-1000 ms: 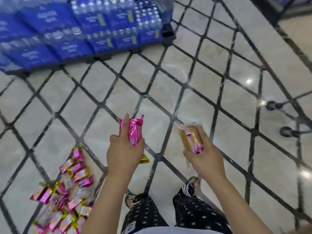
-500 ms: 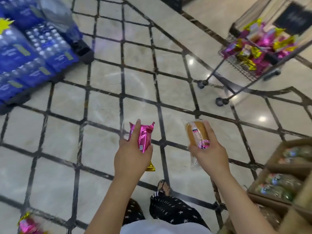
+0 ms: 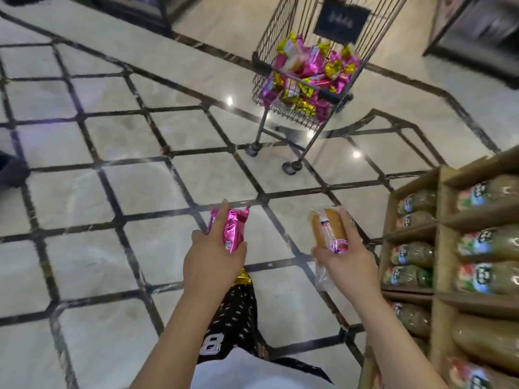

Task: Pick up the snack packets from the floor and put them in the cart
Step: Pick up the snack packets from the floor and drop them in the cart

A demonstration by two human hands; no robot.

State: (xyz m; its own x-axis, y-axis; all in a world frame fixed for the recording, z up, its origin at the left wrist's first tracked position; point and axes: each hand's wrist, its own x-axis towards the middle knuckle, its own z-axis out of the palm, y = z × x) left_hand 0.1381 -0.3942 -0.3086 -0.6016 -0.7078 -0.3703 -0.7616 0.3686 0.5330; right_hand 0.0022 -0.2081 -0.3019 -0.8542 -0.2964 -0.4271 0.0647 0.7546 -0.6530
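My left hand (image 3: 213, 256) grips a shiny pink foil snack packet (image 3: 234, 230) with a gold end, held upright in front of me. My right hand (image 3: 346, 256) holds a clear packet with an orange-brown cake (image 3: 327, 228) inside. Ahead and to the right stands the wire cart (image 3: 262, 66), several steps away, its basket piled with several pink and yellow snack packets (image 3: 311, 71). Both hands are well short of the cart.
A wooden shelf unit (image 3: 438, 248) with bagged goods stands close on my right. The floor (image 3: 140, 141) is glossy pale tile with dark diagonal lines. A dark sign (image 3: 341, 22) hangs on the cart's back. A dark object (image 3: 11, 171) sits at the left edge.
The view has swung right: the water-bottle packs and the packets on the floor have left the frame, and the cart now stands ahead, nearer. Both hands keep their packets.
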